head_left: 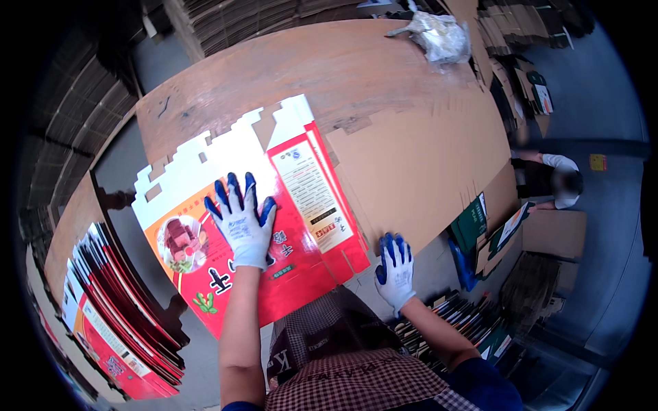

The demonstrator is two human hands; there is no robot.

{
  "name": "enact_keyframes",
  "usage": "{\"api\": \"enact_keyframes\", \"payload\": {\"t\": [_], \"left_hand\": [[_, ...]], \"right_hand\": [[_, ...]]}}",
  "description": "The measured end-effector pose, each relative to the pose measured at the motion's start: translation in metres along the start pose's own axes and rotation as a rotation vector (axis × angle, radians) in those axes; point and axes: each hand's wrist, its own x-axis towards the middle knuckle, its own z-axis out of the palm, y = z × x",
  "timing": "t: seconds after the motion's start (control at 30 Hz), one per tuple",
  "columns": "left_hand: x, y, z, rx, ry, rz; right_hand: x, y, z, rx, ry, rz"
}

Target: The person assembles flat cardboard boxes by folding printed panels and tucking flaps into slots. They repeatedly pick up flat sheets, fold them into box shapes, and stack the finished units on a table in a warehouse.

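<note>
A flat, die-cut cardboard box blank [295,288], printed red and white with a food picture, lies on the wooden table in front of me. My left hand [241,219], in a white glove with blue fingertips, rests flat on it with the fingers spread. To its right lies a plain brown cardboard sheet [411,164], partly beside the printed blank. My right hand [395,270], gloved the same way, is at the near edge of the brown sheet, fingers extended and nothing in them.
A stack of red printed blanks [123,329] stands at the lower left. A clear plastic-wrapped bundle [439,38] sits at the table's far edge. Green printed cartons [469,222] lean at the right, near another person [548,179]. Piled cardboard [247,20] lines the back.
</note>
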Motion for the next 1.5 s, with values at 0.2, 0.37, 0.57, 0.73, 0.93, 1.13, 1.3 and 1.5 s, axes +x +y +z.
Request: {"api": "enact_keyframes", "payload": {"t": [0.2,0.37,0.57,0.73,0.93,1.13,1.3,1.5], "left_hand": [[-0.009,-0.02,0.0,-0.005,0.066,0.158],[-0.024,-0.027,-0.021,0.087,-0.015,0.027],[-0.027,-0.033,-0.02,0.099,-0.038,0.008],[-0.028,-0.039,-0.016,0.084,0.02,0.035],[-0.027,-0.038,-0.023,0.096,-0.028,0.023],[-0.029,-0.059,-0.012,-0.221,0.136,0.073],[-0.043,-0.1,-0.017,-1.529,0.123,-0.047],[-0.04,-0.165,-0.011,-2.185,0.159,-0.53]], "right_hand": [[0.028,0.036,0.017,-0.345,-0.374,0.231],[-0.006,0.064,0.004,-0.388,-0.453,0.38],[-0.072,0.092,-0.087,-0.269,-0.207,0.423],[-0.071,0.075,-0.251,-0.269,0.393,0.191],[-0.123,-0.021,-0.401,-0.236,0.515,0.43],[-0.153,-0.054,-0.46,0.413,0.686,0.499],[-0.009,-0.116,-0.348,1.253,0.356,0.402],[0.05,-0.046,-0.076,1.59,-0.214,0.3]]}}
